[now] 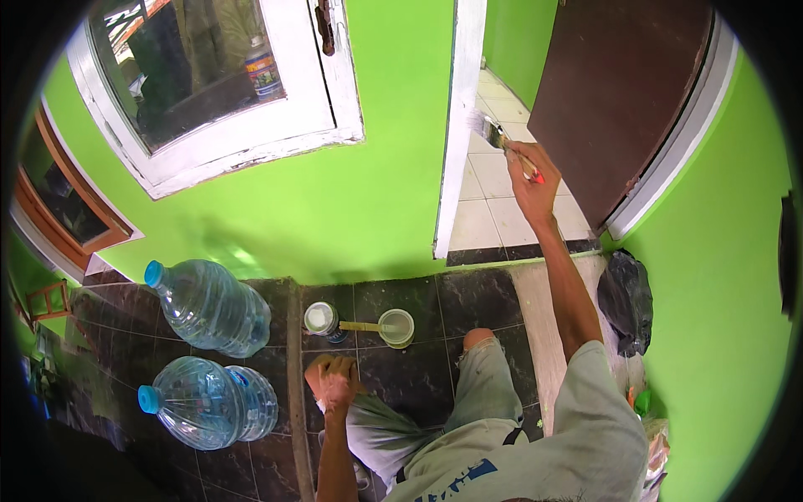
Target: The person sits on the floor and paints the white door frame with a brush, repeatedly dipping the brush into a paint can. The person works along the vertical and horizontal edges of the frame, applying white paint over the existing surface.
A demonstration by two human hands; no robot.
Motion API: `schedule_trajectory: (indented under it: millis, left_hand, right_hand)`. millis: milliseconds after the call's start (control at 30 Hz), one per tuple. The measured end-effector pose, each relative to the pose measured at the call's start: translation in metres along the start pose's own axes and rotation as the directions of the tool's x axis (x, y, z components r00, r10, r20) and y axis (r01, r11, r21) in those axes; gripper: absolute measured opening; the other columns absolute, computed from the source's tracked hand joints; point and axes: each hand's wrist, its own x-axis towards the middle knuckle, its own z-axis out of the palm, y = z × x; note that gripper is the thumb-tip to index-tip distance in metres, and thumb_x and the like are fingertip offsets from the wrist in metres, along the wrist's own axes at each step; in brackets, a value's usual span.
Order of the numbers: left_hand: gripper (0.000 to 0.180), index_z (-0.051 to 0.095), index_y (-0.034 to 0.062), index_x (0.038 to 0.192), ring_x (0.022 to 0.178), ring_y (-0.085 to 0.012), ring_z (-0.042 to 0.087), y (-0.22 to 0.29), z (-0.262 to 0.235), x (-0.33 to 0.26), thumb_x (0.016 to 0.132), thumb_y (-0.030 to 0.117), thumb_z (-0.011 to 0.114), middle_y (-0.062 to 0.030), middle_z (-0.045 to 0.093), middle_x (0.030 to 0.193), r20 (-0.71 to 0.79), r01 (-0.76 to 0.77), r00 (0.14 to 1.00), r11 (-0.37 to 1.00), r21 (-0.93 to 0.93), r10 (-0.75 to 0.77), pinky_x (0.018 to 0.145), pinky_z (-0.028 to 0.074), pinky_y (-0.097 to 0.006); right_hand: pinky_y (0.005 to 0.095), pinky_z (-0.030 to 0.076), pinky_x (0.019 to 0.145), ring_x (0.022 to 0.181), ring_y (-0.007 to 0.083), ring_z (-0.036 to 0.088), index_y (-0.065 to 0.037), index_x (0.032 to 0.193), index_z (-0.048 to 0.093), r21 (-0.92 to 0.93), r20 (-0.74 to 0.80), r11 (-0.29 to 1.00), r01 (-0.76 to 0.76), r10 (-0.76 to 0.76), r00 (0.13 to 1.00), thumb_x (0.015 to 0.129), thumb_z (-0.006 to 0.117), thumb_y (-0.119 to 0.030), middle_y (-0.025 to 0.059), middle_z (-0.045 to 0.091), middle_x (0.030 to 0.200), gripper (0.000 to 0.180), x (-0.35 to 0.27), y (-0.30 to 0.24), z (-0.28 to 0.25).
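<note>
My right hand (535, 180) is closed round the handle of a paintbrush (493, 134), held up by the doorway. The bristles, whitish with paint, are at the edge of the white door frame (457, 167). My left hand (332, 381) rests on my left knee with its fingers bent loosely over it and nothing visible in them. In front of my knees stand a small can (320, 318) with a white top and a pale round tub (396, 316). A flat wooden stick (360, 327) reaches from beside the can into the tub.
Two large clear water bottles (209, 402) with blue caps are on the dark tiles at left. Above the green wall's lower part is a white-framed window (251, 138). A brown door (623, 92) stands ajar; a black plastic bag (626, 301) lies by the right wall.
</note>
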Motion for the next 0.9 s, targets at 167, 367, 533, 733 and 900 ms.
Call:
schedule_trajectory:
  millis: [167,367,533,733,900]
  left_hand:
    - [0.013,0.07,0.0079,0.103,0.1,-0.031,0.065,0.001,0.001,0.005,0.091,0.013,0.068,-0.0104,0.07,0.098,-0.024,-0.02,1.0,1.0,-0.015,0.02,0.099,0.042,-0.044]
    - [0.014,0.072,0.0081,0.103,0.099,-0.0319,0.065,-0.002,-0.001,0.0,0.09,0.013,0.069,-0.0099,0.07,0.096,-0.039,-0.004,0.999,1.0,0.003,0.004,0.098,0.043,-0.044]
    - [0.014,0.072,0.0072,0.104,0.102,-0.0317,0.065,-0.002,0.006,0.001,0.093,0.015,0.068,-0.0114,0.072,0.102,0.027,-0.001,1.0,1.0,-0.027,0.002,0.099,0.043,-0.044]
    - [0.014,0.072,0.0068,0.104,0.1,-0.0322,0.066,-0.003,-0.003,-0.004,0.093,0.014,0.069,-0.0122,0.072,0.1,0.007,0.011,1.0,1.0,0.003,-0.011,0.1,0.043,-0.044]
    - [0.013,0.072,0.0069,0.103,0.099,-0.0322,0.066,-0.001,0.001,0.001,0.092,0.013,0.069,-0.0127,0.072,0.099,-0.01,0.002,1.0,1.0,-0.021,-0.003,0.1,0.043,-0.044]
  right_hand:
    - [0.028,0.052,0.074,0.083,0.015,0.065,0.002,0.113,0.074,0.028,-0.002,0.999,0.026,-0.026,1.0,0.094,0.068,0.007,0.0113,0.071,0.096,0.02,0.0,0.011,-0.003]
    - [0.0287,0.053,0.075,0.084,0.0153,0.066,0.002,0.111,0.074,0.006,0.029,1.0,0.022,-0.022,0.999,0.094,0.068,0.006,0.011,0.071,0.097,0.019,0.007,0.003,0.003]
    - [0.0288,0.054,0.077,0.086,0.0149,0.067,0.002,0.111,0.074,-0.028,0.049,1.0,0.014,-0.012,0.999,0.095,0.069,0.005,0.0111,0.072,0.098,0.017,0.005,0.008,-0.006]
    - [0.0278,0.054,0.081,0.09,0.0141,0.067,0.003,0.112,0.074,0.101,-0.022,0.994,0.035,-0.033,0.999,0.096,0.07,0.003,0.0108,0.073,0.101,0.017,0.031,-0.019,0.006]
    - [0.027,0.054,0.084,0.093,0.0133,0.067,0.005,0.112,0.075,0.024,-0.025,0.999,0.027,-0.026,0.999,0.097,0.071,0.002,0.0107,0.074,0.103,0.016,0.061,-0.016,0.006]
